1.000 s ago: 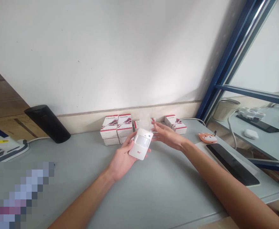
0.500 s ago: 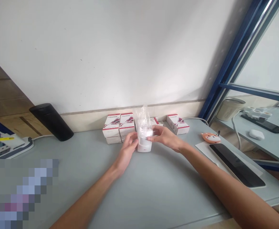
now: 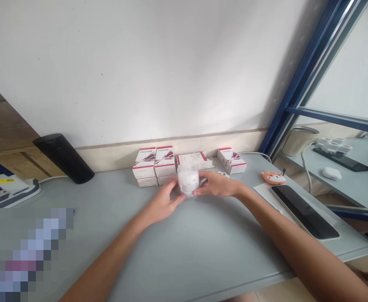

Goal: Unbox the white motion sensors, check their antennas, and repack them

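A small white plastic device (image 3: 188, 183), wrapped in a clear plastic bag, stands on the grey table (image 3: 184, 247) just in front of a row of boxes. My left hand (image 3: 163, 203) grips its left side with curled fingers. My right hand (image 3: 217, 185) holds its right side, fingers closed on the bag. Behind it sit several white and red boxes (image 3: 155, 162) against the wall, with one more such box (image 3: 230, 159) lying to the right.
A black cylinder (image 3: 62, 157) leans at the back left. A white power strip (image 3: 10, 191) lies at the far left. A dark tablet (image 3: 303, 211) on white paper and an orange fox-shaped object (image 3: 273, 178) are on the right. A blue metal frame (image 3: 300, 84) rises at right.
Both hands brought the white device down from the air onto the table. The clear bag, which stood tall above it half a second ago, is now pushed down around it.
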Tool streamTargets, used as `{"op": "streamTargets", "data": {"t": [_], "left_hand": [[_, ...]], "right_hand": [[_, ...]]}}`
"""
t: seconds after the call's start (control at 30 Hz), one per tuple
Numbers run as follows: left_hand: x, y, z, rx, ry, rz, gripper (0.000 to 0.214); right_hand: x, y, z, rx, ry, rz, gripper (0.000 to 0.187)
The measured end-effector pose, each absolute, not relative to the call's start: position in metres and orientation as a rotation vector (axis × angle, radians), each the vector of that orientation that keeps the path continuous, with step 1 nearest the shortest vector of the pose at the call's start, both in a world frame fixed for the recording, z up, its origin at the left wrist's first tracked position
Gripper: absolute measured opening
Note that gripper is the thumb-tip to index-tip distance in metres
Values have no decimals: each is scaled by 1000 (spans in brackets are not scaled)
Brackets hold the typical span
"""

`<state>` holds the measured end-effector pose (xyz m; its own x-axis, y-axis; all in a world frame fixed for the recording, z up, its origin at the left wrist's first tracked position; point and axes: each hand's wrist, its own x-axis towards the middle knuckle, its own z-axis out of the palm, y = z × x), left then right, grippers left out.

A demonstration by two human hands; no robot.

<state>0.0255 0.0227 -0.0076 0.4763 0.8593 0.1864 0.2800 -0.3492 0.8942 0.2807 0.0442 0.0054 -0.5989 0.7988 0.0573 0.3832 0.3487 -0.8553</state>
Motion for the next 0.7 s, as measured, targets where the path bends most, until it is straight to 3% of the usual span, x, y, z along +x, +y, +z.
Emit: {"op": "streamTargets", "data": {"t": [0.1, 0.23, 0.47, 0.57, 0.7], "left_hand": [[28, 21, -6, 1763, 923, 940, 60], [27, 23, -13, 1781, 961, 835, 51], [23, 23, -8, 1898, 991, 833, 52], [27, 21, -5, 1798, 936, 950, 60], [31, 24, -7, 1620, 895, 1015, 54]], "right_hand": [[274, 42, 4, -1070, -2168, 1089, 42], [260, 38, -3, -1110, -2227, 961, 34], [257, 33, -2, -1043, -2313, 854, 42], [259, 34, -1, -988, -2314, 892, 47], [258, 35, -5, -1063, -2305, 851, 48]]}}
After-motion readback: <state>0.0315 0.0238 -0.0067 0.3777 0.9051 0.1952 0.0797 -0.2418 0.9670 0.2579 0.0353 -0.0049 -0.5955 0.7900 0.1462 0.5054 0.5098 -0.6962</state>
